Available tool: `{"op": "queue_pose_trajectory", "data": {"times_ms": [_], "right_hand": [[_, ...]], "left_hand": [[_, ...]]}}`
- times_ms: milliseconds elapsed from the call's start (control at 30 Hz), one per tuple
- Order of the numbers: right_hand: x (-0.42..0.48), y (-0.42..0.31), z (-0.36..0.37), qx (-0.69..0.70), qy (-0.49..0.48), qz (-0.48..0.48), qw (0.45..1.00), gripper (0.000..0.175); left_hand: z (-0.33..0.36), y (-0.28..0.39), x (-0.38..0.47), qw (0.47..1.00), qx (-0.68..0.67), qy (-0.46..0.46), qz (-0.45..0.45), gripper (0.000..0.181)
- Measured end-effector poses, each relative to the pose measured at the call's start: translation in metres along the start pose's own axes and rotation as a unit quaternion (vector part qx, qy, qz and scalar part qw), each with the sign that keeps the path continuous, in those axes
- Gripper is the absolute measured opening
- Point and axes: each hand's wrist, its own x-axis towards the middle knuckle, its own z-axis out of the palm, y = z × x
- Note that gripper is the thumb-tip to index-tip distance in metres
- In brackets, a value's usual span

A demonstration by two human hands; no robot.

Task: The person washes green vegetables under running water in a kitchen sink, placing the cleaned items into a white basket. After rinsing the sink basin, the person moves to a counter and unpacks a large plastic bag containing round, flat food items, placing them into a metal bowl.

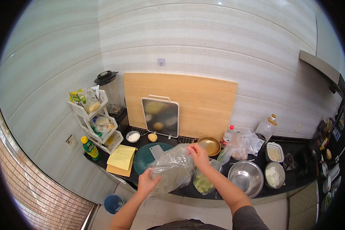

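Observation:
A large clear plastic bag (pixel 175 164) is stretched between my two hands above the front of the counter. My left hand (pixel 147 181) grips its lower left edge. My right hand (pixel 199 155) pinches its upper right corner. Beneath the bag lies a round dark green cutting board (pixel 142 159), partly covered, with a pale flat scraper or blade (pixel 156 151) on it. Just below my right hand is a clear container or bag of chopped green vegetables (pixel 203 184), half hidden by my forearm. A gold-coloured pan (pixel 211 145) sits behind my right hand.
Right of my arm stand a steel bowl (pixel 245 178), a bowl of white slices (pixel 273 176) and a white tub (pixel 274 152). To the left are a yellow notepad (pixel 121 158), a green bottle (pixel 90 148) and a tiered rack (pixel 99 123). A blue bin (pixel 113 203) stands below.

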Motion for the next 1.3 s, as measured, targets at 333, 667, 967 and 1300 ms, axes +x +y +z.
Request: {"op": "queue_pose_trajectory", "data": {"times_ms": [333, 667, 967, 1300], "right_hand": [[0.026, -0.031, -0.004, -0.149, 0.001, -0.242, 0.959, 0.012], [-0.026, -0.011, 0.001, 0.151, -0.059, 0.050, 0.986, 0.028], [-0.058, -0.021, 0.015, -0.130, -0.033, -0.181, 0.974, 0.015], [-0.025, -0.033, -0.038, 0.206, -0.193, 0.307, 0.909, 0.023]], "left_hand": [[-0.113, 0.052, 0.032, 0.979, -0.008, -0.199, -0.053, 0.044], [-0.141, 0.025, 0.020, 0.982, -0.081, -0.156, -0.066, 0.041], [-0.143, 0.014, 0.014, 0.979, -0.090, -0.157, -0.094, 0.041], [-0.157, 0.039, 0.024, 0.972, -0.045, -0.221, -0.062, 0.034]]}}
